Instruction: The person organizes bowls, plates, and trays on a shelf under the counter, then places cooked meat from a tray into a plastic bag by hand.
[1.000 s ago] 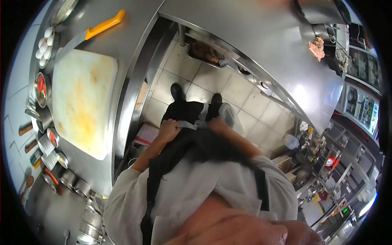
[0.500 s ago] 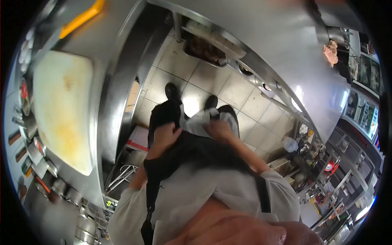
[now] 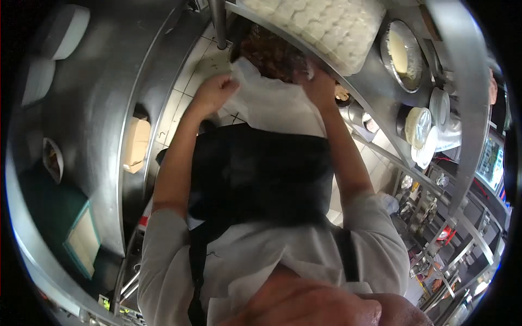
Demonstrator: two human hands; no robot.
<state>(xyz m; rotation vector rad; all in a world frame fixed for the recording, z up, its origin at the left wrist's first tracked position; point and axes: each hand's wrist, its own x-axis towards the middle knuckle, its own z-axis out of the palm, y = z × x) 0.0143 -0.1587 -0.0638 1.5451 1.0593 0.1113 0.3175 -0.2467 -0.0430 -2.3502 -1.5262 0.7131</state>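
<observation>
Behind the black apron's [image 3: 261, 168] upper edge, white sheet [image 3: 277, 103] spread at upper centre. Pinched at its left edge by the left hand's [image 3: 215, 93] curled fingers; right hand [image 3: 319, 87] at its right, grip unclear. Beyond, tray of reddish-brown food [image 3: 269, 54]; then, on worktop [image 3: 378, 103], covered white dough pieces [image 3: 326, 27].

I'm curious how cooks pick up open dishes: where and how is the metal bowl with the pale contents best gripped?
Probably by the near rim of the metal bowl, coming from the person's side. It sits open side up, so a thumb over that edge with fingers beneath should avoid the pale contents; the wrapped white food crowds its left side.
</observation>
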